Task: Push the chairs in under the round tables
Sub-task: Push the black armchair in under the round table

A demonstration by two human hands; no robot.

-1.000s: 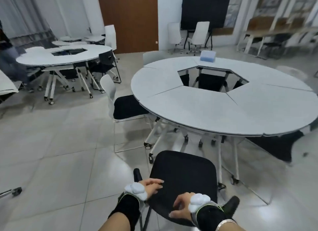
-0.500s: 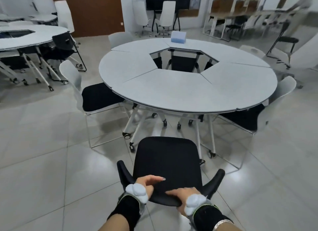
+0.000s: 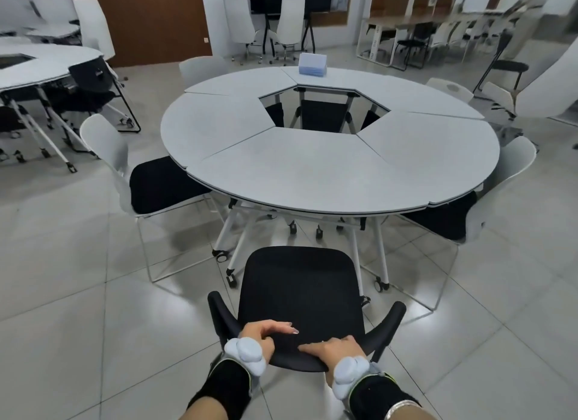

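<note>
A black chair (image 3: pixel 301 294) with curved armrests stands on the tiles just short of the round grey table (image 3: pixel 312 166). Its backrest top is nearest me. My left hand (image 3: pixel 266 333) grips the left part of that top edge, and my right hand (image 3: pixel 333 350) grips the right part. Both wrists wear black bands with pale pads. The chair's front edge lies near the table's white wheeled legs (image 3: pixel 233 241). A white chair with a black seat (image 3: pixel 156 181) sits partly under the table on the left, and another (image 3: pixel 453 214) on the right.
A pale blue box (image 3: pixel 312 64) rests on the table's far side. A second round table (image 3: pixel 40 66) with chairs stands at the left. White chairs and a dark screen line the back wall. A person (image 3: pixel 525 15) moves at the far right, near long desks.
The view has swung right and centred on the table. The black chair has straightened so that it faces the table squarely, with both armrests in view. Both hands have stayed on its backrest.
</note>
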